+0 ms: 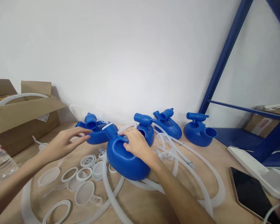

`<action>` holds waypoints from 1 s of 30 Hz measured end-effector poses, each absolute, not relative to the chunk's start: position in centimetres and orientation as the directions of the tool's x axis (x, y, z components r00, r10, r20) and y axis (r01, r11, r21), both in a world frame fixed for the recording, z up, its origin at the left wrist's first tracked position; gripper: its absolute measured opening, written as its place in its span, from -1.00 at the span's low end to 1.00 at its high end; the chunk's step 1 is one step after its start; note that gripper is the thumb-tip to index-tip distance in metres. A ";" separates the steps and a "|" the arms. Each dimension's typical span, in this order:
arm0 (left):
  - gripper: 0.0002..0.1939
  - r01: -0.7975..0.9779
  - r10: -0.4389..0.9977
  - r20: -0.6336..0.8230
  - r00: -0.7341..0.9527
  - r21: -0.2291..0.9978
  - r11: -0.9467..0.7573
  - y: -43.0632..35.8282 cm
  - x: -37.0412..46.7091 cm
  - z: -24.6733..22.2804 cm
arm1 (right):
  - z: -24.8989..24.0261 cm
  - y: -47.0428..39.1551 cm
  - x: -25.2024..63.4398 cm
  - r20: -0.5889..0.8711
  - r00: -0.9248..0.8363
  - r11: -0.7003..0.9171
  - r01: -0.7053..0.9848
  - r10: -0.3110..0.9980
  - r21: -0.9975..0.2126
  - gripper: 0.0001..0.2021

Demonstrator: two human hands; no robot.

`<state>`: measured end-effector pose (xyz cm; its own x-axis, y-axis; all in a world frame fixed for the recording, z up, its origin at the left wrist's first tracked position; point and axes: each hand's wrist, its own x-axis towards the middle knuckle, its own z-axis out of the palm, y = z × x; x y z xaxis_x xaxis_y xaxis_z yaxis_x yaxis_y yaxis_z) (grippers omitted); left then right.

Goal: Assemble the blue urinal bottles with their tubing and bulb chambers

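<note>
My right hand (136, 140) is closed around the handle of a blue plastic urinal bottle (128, 160), which is tilted on the table. Its neck, with a white ring (106, 126) at the mouth, points up and left. My left hand (68, 140) reaches in from the left, thumb and fingers stretched out and apart. Something whitish shows between them; whether it is touched is unclear. Just beyond those fingertips stands another blue urinal bottle (96, 137) with a blue cup-shaped part on top. Translucent hoses (112, 197) run beside and beneath the bottle under my right hand.
Loose translucent lids (84, 193) and white rings (57, 211) lie at front left. More blue bottles (198, 133) stand along the wall. A cardboard box (25, 124) and plastic water bottle (1, 161) are left; a phone (252, 193), white power strip (249, 168) and blue shelf frame (224, 59) are right.
</note>
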<state>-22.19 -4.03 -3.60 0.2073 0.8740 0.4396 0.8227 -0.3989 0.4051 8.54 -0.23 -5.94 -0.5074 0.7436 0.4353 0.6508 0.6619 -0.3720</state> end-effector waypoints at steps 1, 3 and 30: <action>-0.50 0.807 0.833 0.491 0.253 0.368 -0.462 -3.2 -20.6 -3.5 | -5.8 -0.3 8.7 0.438 -0.521 0.676 0.634 0.732 -0.376 -0.58; -0.53 0.786 0.792 0.530 0.304 0.330 -0.523 -1.3 -17.8 -3.0 | -5.4 -0.4 9.1 0.442 -0.539 0.695 0.607 0.717 -0.386 -0.58; -0.35 0.467 0.831 0.264 0.490 0.725 -0.506 -4.6 -18.7 1.3 | -2.0 -4.8 8.6 0.397 -0.748 0.819 0.573 0.531 -0.016 -0.44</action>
<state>-18.68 -4.59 1.35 0.4900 0.8307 0.2642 0.4673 -0.5062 0.7249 8.55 -4.77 -2.04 -0.7483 0.5311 0.3975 0.5730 0.8194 -0.0162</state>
